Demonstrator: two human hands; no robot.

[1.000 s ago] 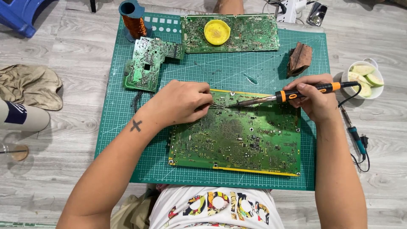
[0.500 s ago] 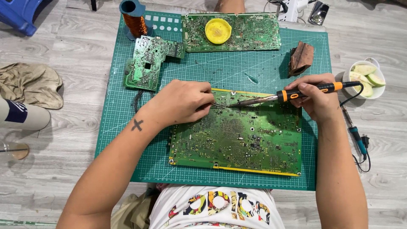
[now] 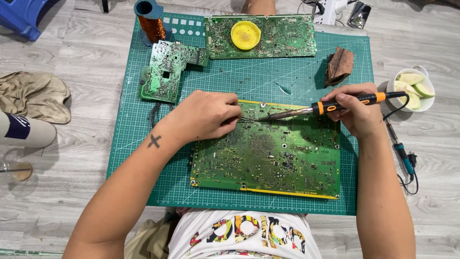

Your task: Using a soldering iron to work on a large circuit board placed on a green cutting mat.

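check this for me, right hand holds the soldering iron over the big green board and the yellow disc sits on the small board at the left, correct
Not quite. In the head view the yellow disc sits on the long board at the mat's top edge, not the small board. The right hand does hold the soldering iron over the big green board.

— What sits under the left hand (image 3: 203, 117)?
— The near-left corner of the large green circuit board (image 3: 268, 151) is hidden by it, and whatever thin tool its fingers (image 3: 230, 115) pinch is too small to tell.

— And the edges?
— The blue plastic stool (image 3: 21, 17) is cut off at the top left, the dark phone-like object (image 3: 358, 14) at the top.
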